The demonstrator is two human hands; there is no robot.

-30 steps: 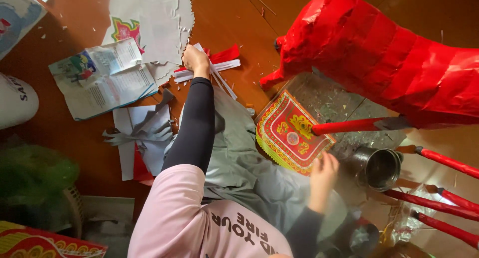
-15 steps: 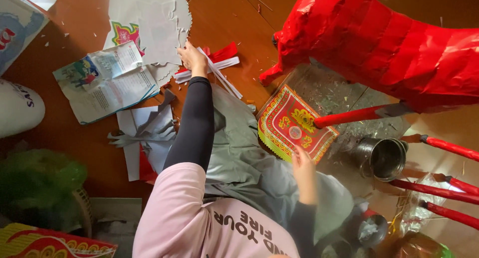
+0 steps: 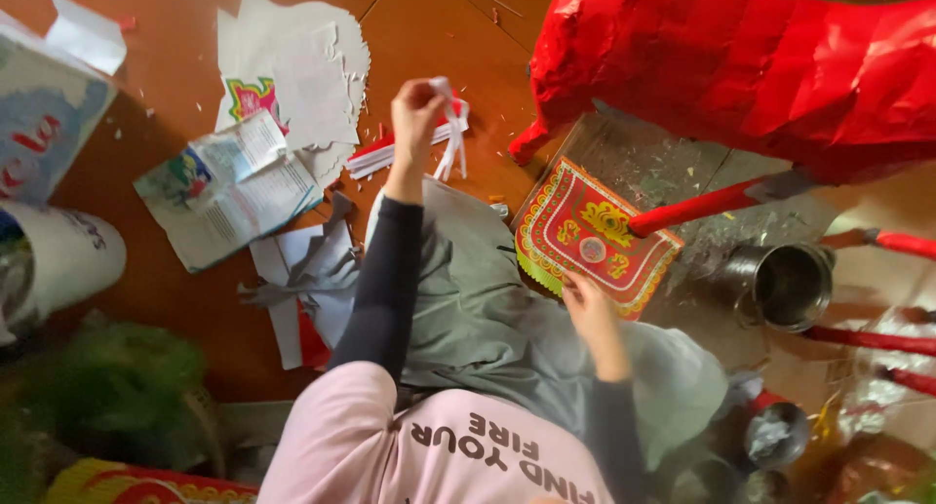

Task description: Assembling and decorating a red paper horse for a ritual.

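Head view looked down on a person seated on an orange-brown floor (image 3: 175, 309). Everything lay around the ornate red-and-gold paper panel (image 3: 593, 239). Her right hand (image 3: 591, 311) rested on the panel's near edge, fingers loosely curled and touching it; whether they gripped it I could not tell. Left of the panel, her left hand (image 3: 417, 106) was raised with fingers pinched shut on white paper strips (image 3: 450, 124), which dangled above a red-and-white paper pile (image 3: 382, 155). Beyond the panel stood a large red paper figure (image 3: 741, 65); to its right, a metal can (image 3: 786, 284). Farther left lay an open booklet (image 3: 226, 188).
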